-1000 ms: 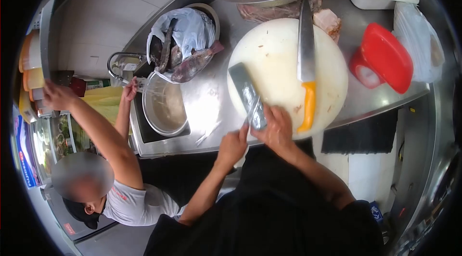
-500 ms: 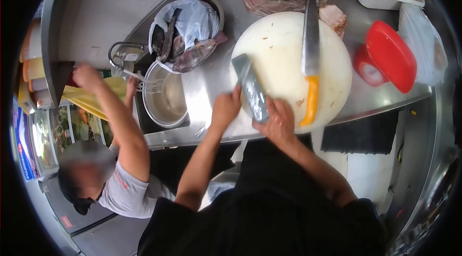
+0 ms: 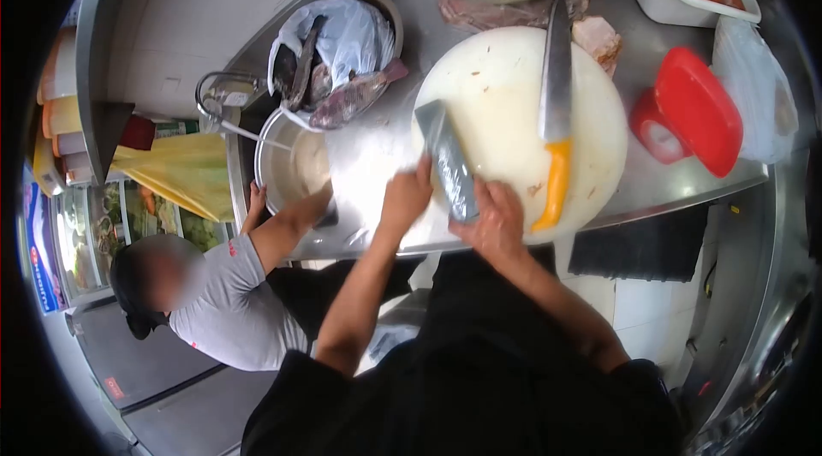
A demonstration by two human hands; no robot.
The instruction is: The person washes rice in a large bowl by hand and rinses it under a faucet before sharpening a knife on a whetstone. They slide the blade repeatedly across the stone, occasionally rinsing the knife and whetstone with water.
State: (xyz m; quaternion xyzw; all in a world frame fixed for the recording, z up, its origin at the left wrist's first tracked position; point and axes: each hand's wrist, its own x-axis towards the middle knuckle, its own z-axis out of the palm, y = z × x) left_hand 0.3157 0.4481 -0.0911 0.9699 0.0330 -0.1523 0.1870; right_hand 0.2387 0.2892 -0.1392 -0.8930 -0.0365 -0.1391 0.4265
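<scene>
Co-worker's arm [image 3: 295, 218] lowered; left hand [image 3: 407, 197] touches, right hand [image 3: 499, 223] holds wrapped block [image 3: 449, 163] (along board edge [image 3: 423, 86])

The left hand [image 3: 405, 196] and right hand [image 3: 497, 218] are bare, as are both wrists. The left forearm [image 3: 360, 293] and right forearm [image 3: 569, 310] are bare too, slim at the wrist and broader towards the elbow. The person wears a plain black short-sleeved top [image 3: 479, 409]. Its left sleeve [image 3: 295, 400] and right sleeve [image 3: 638, 405] are loose and wide, each ending around the elbow. The cloth looks matt, with soft creases that barely show in the dark. From the middle of the body, a black lower garment [image 3: 488, 302] narrows towards the far side; whether it is an apron or trousers cannot be told.
</scene>
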